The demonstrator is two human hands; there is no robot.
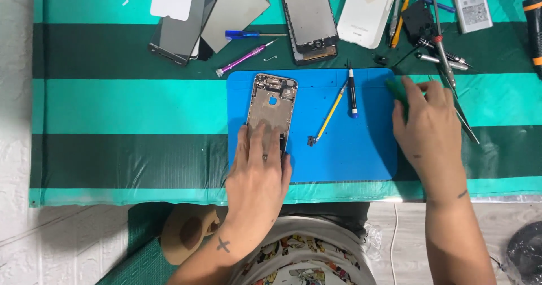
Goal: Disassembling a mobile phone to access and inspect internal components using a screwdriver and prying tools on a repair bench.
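An opened phone housing (272,101), gold-grey inside, lies lengthwise on the left part of a blue work mat (339,149). My left hand (257,172) rests flat on its near end, fingers spread over it. My right hand (426,129) is at the mat's right edge, fingertips pinching a small green pick-like piece (397,88). Between my hands lie a yellow-handled screwdriver (330,114) and a black-and-blue screwdriver (352,93) on the mat.
A green striped cloth (113,104) covers the table. Behind the mat lie phone screens (186,25), a phone frame (307,19), a white back cover (367,5), a battery (473,9), blue and purple screwdrivers (243,56), tweezers and other tools (446,53).
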